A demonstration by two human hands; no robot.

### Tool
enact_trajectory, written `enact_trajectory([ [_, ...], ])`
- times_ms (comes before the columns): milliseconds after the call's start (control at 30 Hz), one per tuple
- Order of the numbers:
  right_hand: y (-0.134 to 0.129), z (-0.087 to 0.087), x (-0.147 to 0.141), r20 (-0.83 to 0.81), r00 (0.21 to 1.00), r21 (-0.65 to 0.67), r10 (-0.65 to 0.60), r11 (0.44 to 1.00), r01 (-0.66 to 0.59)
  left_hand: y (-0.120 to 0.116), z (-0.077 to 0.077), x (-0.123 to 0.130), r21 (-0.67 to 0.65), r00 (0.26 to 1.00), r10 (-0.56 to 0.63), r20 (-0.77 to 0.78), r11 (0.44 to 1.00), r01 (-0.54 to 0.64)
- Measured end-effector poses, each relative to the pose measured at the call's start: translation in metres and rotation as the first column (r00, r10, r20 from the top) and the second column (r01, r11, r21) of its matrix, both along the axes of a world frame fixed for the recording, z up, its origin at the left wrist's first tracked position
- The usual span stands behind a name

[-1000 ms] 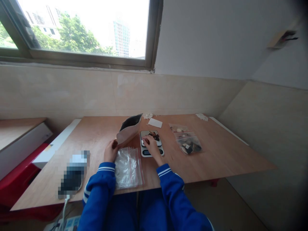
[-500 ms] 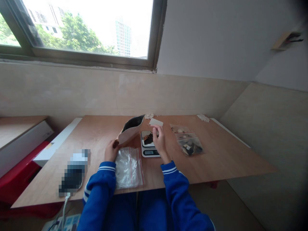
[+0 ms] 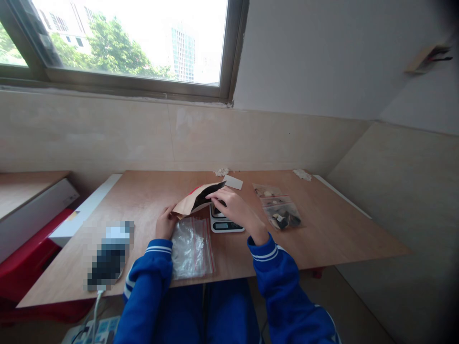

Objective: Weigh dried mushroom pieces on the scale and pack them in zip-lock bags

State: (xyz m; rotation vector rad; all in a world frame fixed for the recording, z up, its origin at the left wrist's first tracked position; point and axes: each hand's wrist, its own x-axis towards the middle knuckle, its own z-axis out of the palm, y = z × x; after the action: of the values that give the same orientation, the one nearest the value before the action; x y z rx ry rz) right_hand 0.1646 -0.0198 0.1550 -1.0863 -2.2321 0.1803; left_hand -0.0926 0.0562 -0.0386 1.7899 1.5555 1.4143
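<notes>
My left hand is closed on the lower left corner of a brown paper pouch, which leans to the right with its dark-lined mouth gaping. At that mouth is my right hand, its fingers stretched leftward and apart, with nothing visible in them. Beneath the right hand stands a white digital kitchen scale; the hand and pouch hide most of its pan and the dark brown dried pieces on it. A stack of clear zip bags with red seal lines lies in front of the pouch.
Filled zip bags with dark and pale pieces lie right of the scale. A white card and white scraps are behind it. At the left lies a blurred-out phone-like object with a white cable. More scraps sit far right.
My right hand has moved from above the scale's pan to the pouch mouth, its fingers spreading from a pinch. The pouch has tipped further right, toward the scale.
</notes>
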Motion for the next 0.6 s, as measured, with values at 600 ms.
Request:
enact_trajectory([
  [600, 0.009, -0.020, -0.021, 0.139, 0.975, -0.345, 0.175, 0.931, -0.117, -0.001, 0.002, 0.002, 0.072, 0.998, -0.067, -0.006, 0.995, 0.068],
])
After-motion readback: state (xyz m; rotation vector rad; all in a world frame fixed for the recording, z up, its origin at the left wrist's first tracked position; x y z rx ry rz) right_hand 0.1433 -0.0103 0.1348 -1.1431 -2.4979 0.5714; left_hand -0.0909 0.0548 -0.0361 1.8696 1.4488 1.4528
